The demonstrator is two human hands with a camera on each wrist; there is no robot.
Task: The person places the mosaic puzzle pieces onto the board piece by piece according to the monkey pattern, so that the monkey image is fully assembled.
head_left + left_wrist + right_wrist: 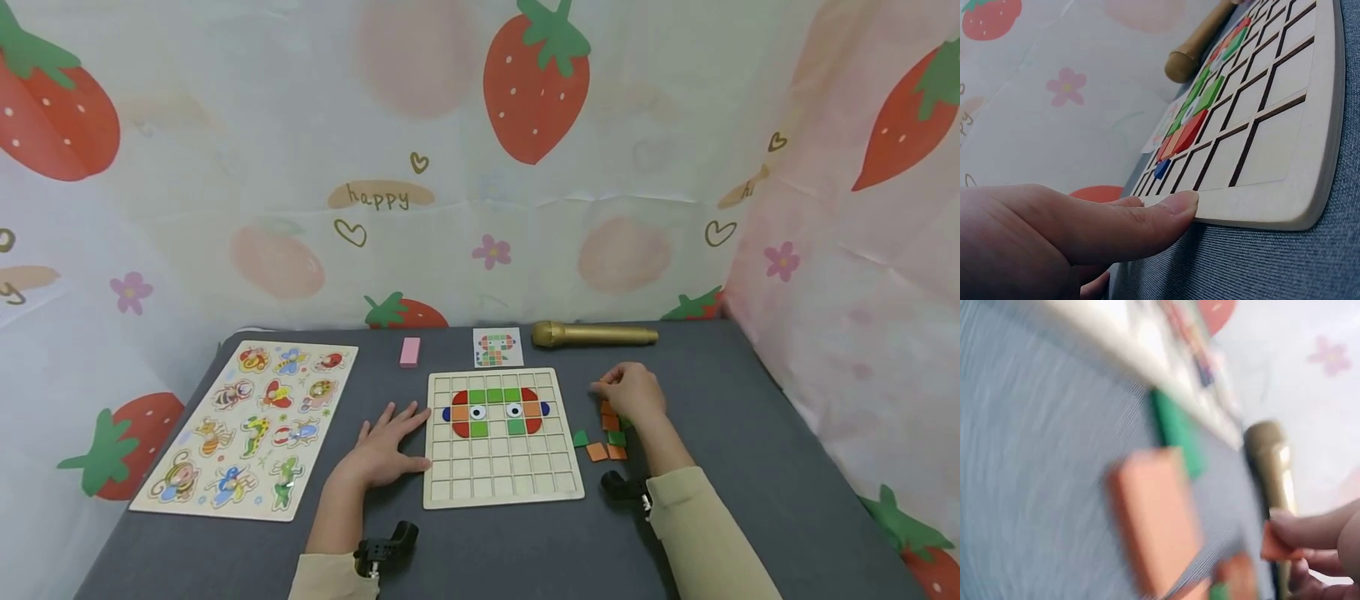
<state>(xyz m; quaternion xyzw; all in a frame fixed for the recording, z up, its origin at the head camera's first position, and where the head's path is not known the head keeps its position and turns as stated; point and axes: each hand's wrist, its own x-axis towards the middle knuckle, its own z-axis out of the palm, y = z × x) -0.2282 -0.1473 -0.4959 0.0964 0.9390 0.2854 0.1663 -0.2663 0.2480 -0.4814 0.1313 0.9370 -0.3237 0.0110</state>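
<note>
A pale wooden grid board (pixel 503 483) lies on the table, with red, orange, green, blue and eye tiles making a pattern in its upper part. Fingers spread, my left hand (pixel 382 450) rests at the board's left side; the thumb (pixel 1166 212) touches the rim in the left wrist view. To the right of the board, my right hand (pixel 636 392) pinches a small orange tile (pixel 1275 544) between thumb and fingers. Loose orange tiles (pixel 597 452) and green tiles (pixel 581 438) lie below that hand, partly covered by it.
Behind the board are a small pattern card (pixel 498 347), a pink block (pixel 409 352) and a gold microphone (pixel 596 335). An insect picture puzzle board (pixel 247 429) lies at the left. A strawberry-print cloth (pixel 480 275) hangs behind the grey table (pixel 480 550).
</note>
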